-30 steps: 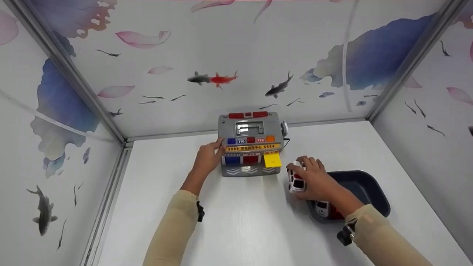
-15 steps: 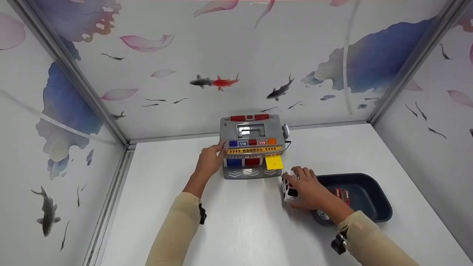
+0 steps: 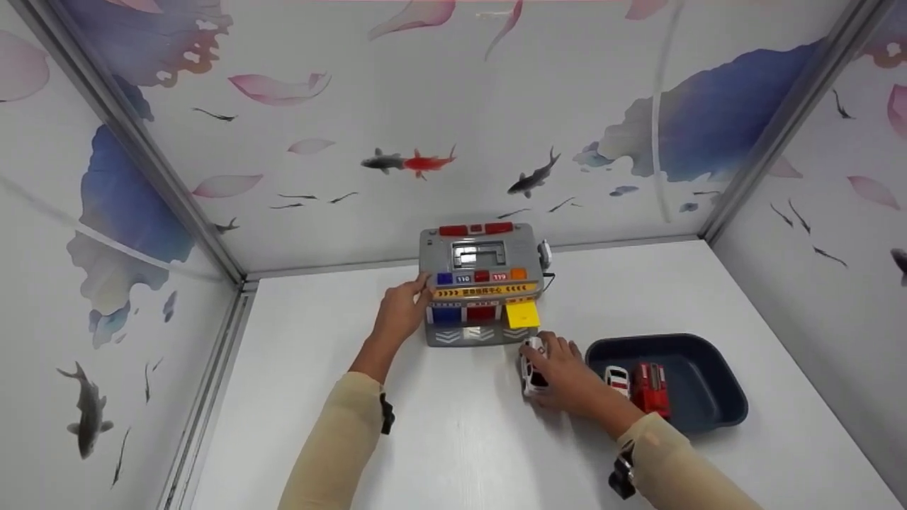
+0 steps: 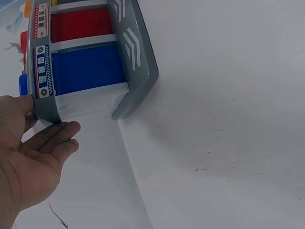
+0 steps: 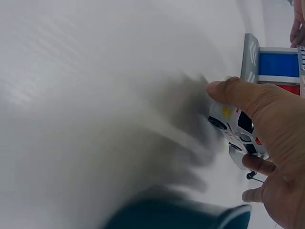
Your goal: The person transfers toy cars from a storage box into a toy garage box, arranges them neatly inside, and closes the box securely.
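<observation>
A grey toy garage (image 3: 478,258) with a blue door, a red door and a raised yellow flap stands against the back wall. My left hand (image 3: 401,310) holds its left edge between thumb and fingers; the left wrist view shows this hand (image 4: 35,152) beside the blue door (image 4: 88,69). In front of the garage's right corner, my right hand (image 3: 570,374) grips a white toy car (image 3: 533,368) by its sides. The right wrist view shows the car's (image 5: 233,125) wheels and dark windows, partly hidden by the hand. The car is low over the table or on it; I cannot tell which.
To the right sits a dark blue tray (image 3: 708,386) holding a white-and-red toy car (image 3: 617,380) and a red toy truck (image 3: 650,389). Printed wall panels (image 3: 453,92) enclose the white tabletop (image 3: 453,439). A small handset-like piece (image 3: 545,255) hangs on the garage's right side.
My right hand has moved left and slightly toward me with the white toy car, away from the tray, uncovering the vehicles there. My left hand stays at the garage's left edge.
</observation>
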Motion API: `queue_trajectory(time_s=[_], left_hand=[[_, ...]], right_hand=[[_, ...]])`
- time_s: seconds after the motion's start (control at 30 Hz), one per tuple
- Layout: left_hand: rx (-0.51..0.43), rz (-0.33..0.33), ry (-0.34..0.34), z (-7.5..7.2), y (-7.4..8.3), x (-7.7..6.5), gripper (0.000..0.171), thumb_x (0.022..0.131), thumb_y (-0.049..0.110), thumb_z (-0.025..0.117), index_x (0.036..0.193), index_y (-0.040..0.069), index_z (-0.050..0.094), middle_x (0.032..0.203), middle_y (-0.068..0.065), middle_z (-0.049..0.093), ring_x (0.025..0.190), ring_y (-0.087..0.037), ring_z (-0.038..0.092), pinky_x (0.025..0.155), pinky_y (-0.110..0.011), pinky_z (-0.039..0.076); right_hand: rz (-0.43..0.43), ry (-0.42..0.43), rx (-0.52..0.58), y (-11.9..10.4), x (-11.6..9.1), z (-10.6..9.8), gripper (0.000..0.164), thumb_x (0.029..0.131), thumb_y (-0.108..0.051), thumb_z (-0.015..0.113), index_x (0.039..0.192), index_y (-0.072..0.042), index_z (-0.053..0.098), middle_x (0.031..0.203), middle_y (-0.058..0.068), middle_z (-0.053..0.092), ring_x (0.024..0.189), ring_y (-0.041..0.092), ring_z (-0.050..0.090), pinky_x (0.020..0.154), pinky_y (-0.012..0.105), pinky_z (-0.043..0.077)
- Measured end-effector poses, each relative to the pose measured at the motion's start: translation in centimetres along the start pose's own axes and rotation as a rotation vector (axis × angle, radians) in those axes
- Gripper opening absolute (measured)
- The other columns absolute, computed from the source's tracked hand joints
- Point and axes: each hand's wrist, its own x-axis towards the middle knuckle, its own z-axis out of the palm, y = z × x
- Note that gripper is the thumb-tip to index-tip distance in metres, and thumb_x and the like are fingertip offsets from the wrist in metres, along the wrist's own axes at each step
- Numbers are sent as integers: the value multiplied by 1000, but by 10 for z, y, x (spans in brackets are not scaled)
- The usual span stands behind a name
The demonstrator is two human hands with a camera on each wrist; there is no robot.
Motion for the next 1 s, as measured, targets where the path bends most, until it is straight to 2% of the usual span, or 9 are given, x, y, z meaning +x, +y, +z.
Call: queue_trajectory(time_s=[0.27,0.4,0.57,0.83,1.0], left_hand=[[-18,1,9,1,-2,-1,52,116,36,59,162,11,55,156,-12,67,152,-32,60,128,-50,48],[-26,10,24,2,-2,0,52,117,37,58,162,12,56,156,-12,67,151,-32,60,127,-51,49],[-27,6,12,4,-3,-1,52,117,39,57,163,14,55,157,-11,66,152,-31,60,127,-49,49],[-47,1,22,2,-1,-3,51,117,36,57,163,13,55,157,-10,66,152,-30,60,127,-49,49],[-42,-14,20,3,-2,-4,51,117,38,57,162,16,56,158,-8,66,152,-29,60,128,-48,48]], right_hand=[[-14,58,-46,-3,16,12,77,93,-31,93,158,-19,54,170,31,35,155,52,42,124,84,32],[-7,80,-84,-3,25,14,74,91,-25,94,154,-19,57,165,29,42,153,50,45,124,82,35],[-7,57,-81,-4,29,16,75,90,-15,94,156,-18,57,165,28,45,153,49,46,126,79,35],[-28,76,-104,1,34,19,81,94,-23,90,164,-23,50,168,27,42,155,47,46,126,74,40],[-44,65,-90,2,37,19,85,97,-23,87,170,-22,44,170,28,41,157,49,44,129,73,38]])
